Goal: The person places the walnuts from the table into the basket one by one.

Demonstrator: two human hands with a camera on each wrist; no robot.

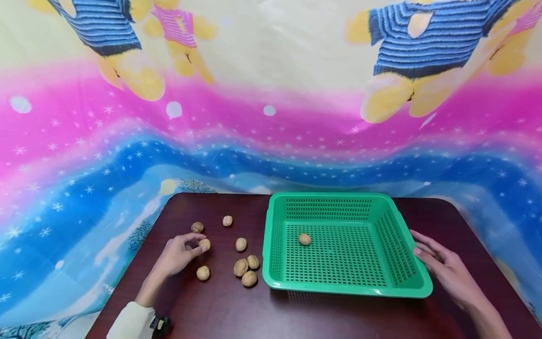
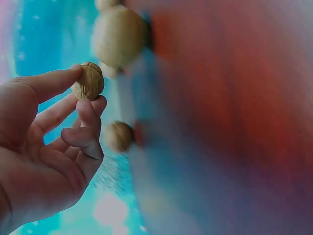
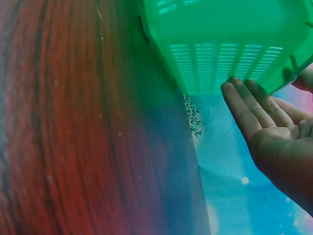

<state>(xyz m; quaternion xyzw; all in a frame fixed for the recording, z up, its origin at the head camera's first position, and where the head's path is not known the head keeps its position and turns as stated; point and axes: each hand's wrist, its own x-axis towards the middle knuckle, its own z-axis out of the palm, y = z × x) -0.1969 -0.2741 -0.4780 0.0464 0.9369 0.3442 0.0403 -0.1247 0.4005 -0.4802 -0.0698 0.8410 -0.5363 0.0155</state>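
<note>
Head view: a dark reddish-brown wooden table [image 1: 305, 315] stands before a printed cloth backdrop [image 1: 254, 155] in pink, blue and cream. On the table sits a green rectangular plastic basket with perforated walls [image 1: 330, 288]; this view alone reveals its inside, where a single tan, round walnut [image 1: 304, 239] rests on the floor, toward the left wall. To the left of the basket, seven loose walnuts lie on the table, three bunched together [image 1: 240, 267] near the basket's side and four spaced apart, one of these [image 1: 197, 227] just beyond the left hand [image 1: 178, 254]. That hand holds a further walnut.

Left wrist view: the grip, partly concealed from above, is laid open. The pale brown, ridged held walnut [image 2: 89, 81] is pinched between thumb and fingertips, its seam exposed; neighbouring walnuts appear blurred behind it.

Right wrist view: the outer face of the basket wall, hidden in the head view, shows rows of narrow slots. The fingers of the right hand [image 1: 450, 273] are straight, with their tips at this wall; the head view places the thumb tip at the rim. Dark streaks of grain stand out on the tabletop.
</note>
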